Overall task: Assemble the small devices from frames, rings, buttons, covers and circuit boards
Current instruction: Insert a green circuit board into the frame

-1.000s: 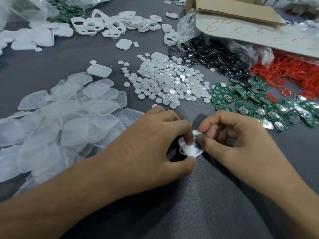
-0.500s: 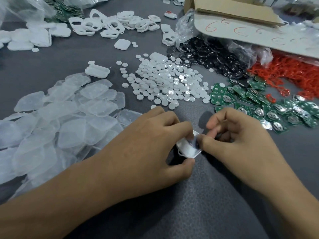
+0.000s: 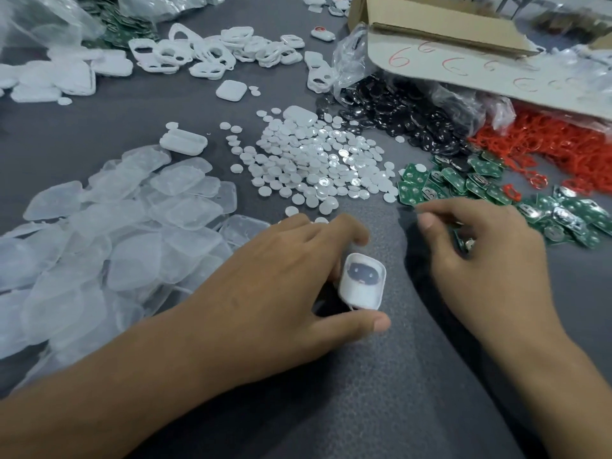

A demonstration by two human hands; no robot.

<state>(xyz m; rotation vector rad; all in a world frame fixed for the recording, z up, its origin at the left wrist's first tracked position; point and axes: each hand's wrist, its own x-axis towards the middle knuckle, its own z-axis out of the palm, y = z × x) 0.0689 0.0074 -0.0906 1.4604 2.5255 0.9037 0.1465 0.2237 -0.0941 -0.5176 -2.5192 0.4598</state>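
Left hand [image 3: 265,286] grips the frame [image 3: 362,283] between thumb and fingers, mid-bench [image 3: 397,392]; dark button [image 3: 359,272] looks seated. Right hand [image 3: 480,260] at the board pile [image 3: 480,180], fingers curled, apparently pinching a board [image 3: 463,242]. Left to do: board, then a cover [image 3: 132,233]. Loads of parts unbuilt.

Right hand [image 3: 480,260] blurred, hides circuit board [image 3: 461,240] (mostly); box [image 3: 447,28] cut off top.

buttons [image 3: 311,160] left of circuit boards [image 3: 480,183]
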